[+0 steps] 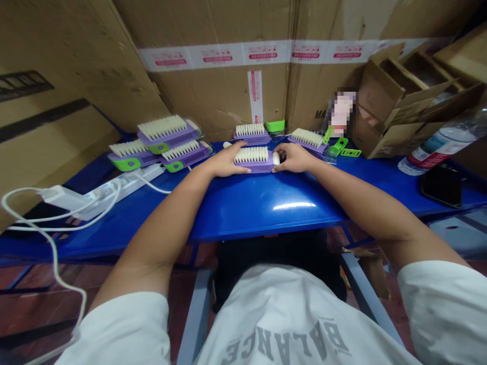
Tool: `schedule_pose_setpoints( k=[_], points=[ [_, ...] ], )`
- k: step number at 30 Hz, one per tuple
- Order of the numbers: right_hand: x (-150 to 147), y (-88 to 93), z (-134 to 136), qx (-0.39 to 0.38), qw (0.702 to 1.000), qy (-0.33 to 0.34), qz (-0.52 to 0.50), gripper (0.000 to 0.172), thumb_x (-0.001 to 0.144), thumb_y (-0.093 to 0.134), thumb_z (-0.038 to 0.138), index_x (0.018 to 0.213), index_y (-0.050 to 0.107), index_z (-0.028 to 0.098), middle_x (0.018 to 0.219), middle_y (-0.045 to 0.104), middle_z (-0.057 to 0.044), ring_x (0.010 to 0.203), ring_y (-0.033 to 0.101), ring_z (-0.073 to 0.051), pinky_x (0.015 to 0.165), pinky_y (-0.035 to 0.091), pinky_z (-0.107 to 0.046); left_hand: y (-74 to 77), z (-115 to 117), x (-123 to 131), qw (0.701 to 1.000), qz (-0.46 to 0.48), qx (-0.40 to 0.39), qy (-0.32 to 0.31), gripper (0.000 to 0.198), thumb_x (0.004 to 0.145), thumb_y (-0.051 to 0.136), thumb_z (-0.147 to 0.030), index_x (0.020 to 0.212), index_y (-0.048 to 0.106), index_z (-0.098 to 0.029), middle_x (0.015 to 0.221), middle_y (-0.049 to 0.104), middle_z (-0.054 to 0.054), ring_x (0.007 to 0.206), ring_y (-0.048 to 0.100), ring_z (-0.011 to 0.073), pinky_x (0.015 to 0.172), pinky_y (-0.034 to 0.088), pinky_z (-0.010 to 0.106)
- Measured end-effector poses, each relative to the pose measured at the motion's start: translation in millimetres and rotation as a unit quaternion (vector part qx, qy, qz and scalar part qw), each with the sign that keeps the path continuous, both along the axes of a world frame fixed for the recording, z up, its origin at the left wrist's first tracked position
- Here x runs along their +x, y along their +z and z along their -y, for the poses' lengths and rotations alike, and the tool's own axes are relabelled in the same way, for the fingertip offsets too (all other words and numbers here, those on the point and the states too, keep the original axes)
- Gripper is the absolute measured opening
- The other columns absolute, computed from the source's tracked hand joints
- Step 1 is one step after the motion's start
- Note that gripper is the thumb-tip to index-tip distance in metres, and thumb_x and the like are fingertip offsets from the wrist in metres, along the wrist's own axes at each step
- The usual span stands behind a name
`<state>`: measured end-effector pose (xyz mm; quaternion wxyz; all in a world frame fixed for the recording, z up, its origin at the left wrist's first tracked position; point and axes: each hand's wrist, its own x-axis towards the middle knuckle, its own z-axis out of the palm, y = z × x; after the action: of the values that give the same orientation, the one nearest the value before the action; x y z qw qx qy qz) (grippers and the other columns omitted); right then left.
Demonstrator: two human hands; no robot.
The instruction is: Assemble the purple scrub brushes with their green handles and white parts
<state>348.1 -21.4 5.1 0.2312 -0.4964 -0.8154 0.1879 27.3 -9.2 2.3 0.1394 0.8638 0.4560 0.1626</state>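
at blue table (243,213), purple brush (254,166), one end hidden by left hand (227,161)

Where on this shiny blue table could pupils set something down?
Widest: the blue table between the forearms, in front of the held white-bristled purple brush. Smaller: between right forearm and flat black phone. Crowded: back left, three purple and green brushes by a white power strip.

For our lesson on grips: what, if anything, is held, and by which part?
A purple brush, by its ends: left hand on one, right hand on the other.
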Motion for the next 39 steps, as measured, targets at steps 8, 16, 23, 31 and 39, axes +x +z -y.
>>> schedule_pose_setpoints(
  k=[8,16,23,31,39],
  points=[
    [2.0,0.6,-1.9,0.003,1.0,0.012,0.005,0.062,0.069,0.107,0.027,0.125,0.084,0.014,0.111,0.089,-0.011,0.102,0.084,-0.033,0.099,0.068,-0.047,0.4,0.8,1.2,1.0,-0.008,-0.001,0.002,0.117,0.083,0.095,-0.06,0.18,0.043,-0.018,0.181,0.055,0.024,0.163,0.059,0.0466,0.138,0.045,0.057],
    [0.5,1.9,1.0,0.0,1.0,0.007,0.0,0.059,0.068,0.108,0.026,0.122,0.085,0.015,0.109,0.089,-0.011,0.1,0.085,-0.033,0.096,0.069,-0.046,0.6,0.1,0.7,1.0,-0.005,-0.004,-0.003,0.117,0.082,0.094,-0.061,0.18,0.044,-0.021,0.18,0.057,0.022,0.162,0.06,0.0464,0.136,0.046,0.057],
    [1.3,2.1,0.0,-0.008,1.0,0.008,-0.01,0.06,0.067,0.109,0.028,0.121,0.086,0.016,0.108,0.088,-0.011,0.1,0.084,-0.033,0.099,0.07,-0.049,-0.2,-1.8,-0.8,1.0,0.001,-0.001,-0.005,0.117,0.081,0.096,-0.061,0.18,0.045,-0.024,0.179,0.059,0.02,0.161,0.061,0.0462,0.135,0.047,0.056],
    [6.3,-2.4,-8.4,-0.051,0.996,0.033,-0.061,0.063,0.069,0.108,0.02,0.127,0.084,0.014,0.11,0.089,-0.01,0.103,0.084,-0.03,0.103,0.071,-0.047,3.4,2.7,1.6,1.0,-0.008,-0.007,-0.001,0.118,0.083,0.095,-0.062,0.181,0.042,-0.021,0.184,0.054,0.021,0.166,0.057,0.0451,0.139,0.044,0.053],
    [8.4,1.7,-5.9,-0.043,0.998,0.04,-0.036,0.063,0.07,0.107,0.024,0.128,0.087,0.013,0.106,0.089,-0.008,0.099,0.084,-0.03,0.099,0.069,-0.045,2.2,1.3,1.0,1.0,-0.007,-0.005,-0.004,0.117,0.082,0.095,-0.06,0.18,0.043,-0.023,0.183,0.055,0.021,0.166,0.056,0.047,0.139,0.044,0.058]
  ],
)
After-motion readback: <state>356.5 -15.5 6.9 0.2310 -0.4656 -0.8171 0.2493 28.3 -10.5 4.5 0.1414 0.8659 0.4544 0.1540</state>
